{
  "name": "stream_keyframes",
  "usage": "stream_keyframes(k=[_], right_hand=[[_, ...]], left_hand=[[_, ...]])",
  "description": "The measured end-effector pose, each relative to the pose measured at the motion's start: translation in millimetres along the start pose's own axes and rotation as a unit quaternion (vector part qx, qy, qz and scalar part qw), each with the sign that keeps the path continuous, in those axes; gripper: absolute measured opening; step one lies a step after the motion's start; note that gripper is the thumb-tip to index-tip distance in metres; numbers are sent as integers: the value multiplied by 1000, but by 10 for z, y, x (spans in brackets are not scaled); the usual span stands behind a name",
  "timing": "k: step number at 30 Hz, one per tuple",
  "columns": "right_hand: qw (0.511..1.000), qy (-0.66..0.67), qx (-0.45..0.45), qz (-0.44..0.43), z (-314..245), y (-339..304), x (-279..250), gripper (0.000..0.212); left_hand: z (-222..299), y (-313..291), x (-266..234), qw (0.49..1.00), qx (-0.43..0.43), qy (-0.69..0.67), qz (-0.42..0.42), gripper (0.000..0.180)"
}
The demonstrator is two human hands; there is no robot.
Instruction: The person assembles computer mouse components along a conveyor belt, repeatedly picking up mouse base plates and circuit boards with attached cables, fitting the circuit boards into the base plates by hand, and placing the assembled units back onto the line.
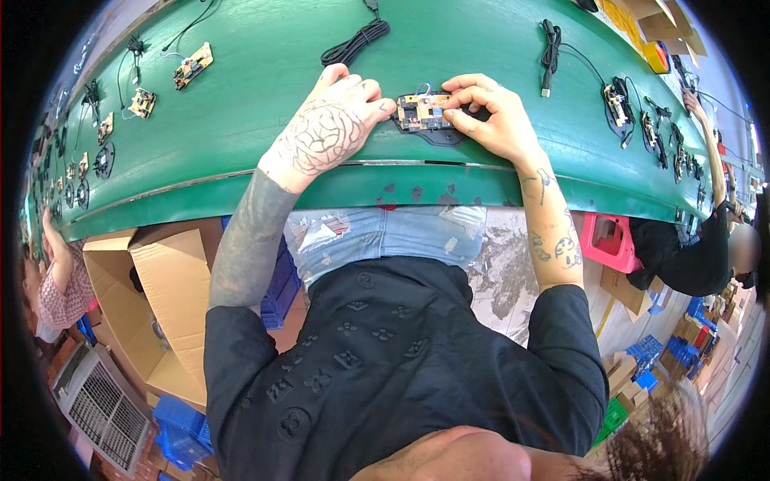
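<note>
A tan circuit board (423, 111) with dark components lies on a black plastic base (439, 136), shaped like the bottom of a computer mouse, near the front edge of the green belt. My left hand (343, 112) has curled fingers, with its thumb and a fingertip against the board's left end. From the other side my right hand (496, 119) grips the right end of the board and base between thumb and fingers. A thin light wire loops up at the board's top. Beyond my left hand rests a coiled black cable (355, 42) with a plug.
More boards with cables lie on the green belt (265, 88), one board (192, 66) at far left and a black base (618, 106) at right. Co-workers reach in at both sides. Below stand a cardboard box (168, 289), a pink stool (607, 240) and blue crates (180, 429).
</note>
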State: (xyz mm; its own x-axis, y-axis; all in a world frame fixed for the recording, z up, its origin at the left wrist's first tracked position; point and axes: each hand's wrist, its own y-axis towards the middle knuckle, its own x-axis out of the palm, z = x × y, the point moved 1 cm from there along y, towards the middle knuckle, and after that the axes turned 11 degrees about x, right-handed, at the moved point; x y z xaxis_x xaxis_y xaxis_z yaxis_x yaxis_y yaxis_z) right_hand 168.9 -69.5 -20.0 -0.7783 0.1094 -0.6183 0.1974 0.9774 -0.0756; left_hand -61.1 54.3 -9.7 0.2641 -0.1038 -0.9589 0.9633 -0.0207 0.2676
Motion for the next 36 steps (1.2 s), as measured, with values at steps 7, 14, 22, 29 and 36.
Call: stream_keyframes(k=[7, 14, 22, 29, 36], right_hand=[[1000, 0, 2, 3, 15, -25, -19, 11], [1000, -17, -6, -14, -23, -46, -83, 9], [967, -167, -172, 86, -396, -65, 103, 17], [921, -307, -216, 100, -475, -163, 277, 26], [920, -288, -213, 157, -431, -45, 320, 13]], left_hand=[[75, 99, 67, 998, -40, -29, 34, 6], [136, 168, 59, 999, -30, 11, 24, 12], [101, 142, 24, 998, -40, 13, 36, 16], [-72, -338, -98, 980, -144, -13, 135, 19], [-900, -1588, -570, 933, -263, 65, 237, 6]])
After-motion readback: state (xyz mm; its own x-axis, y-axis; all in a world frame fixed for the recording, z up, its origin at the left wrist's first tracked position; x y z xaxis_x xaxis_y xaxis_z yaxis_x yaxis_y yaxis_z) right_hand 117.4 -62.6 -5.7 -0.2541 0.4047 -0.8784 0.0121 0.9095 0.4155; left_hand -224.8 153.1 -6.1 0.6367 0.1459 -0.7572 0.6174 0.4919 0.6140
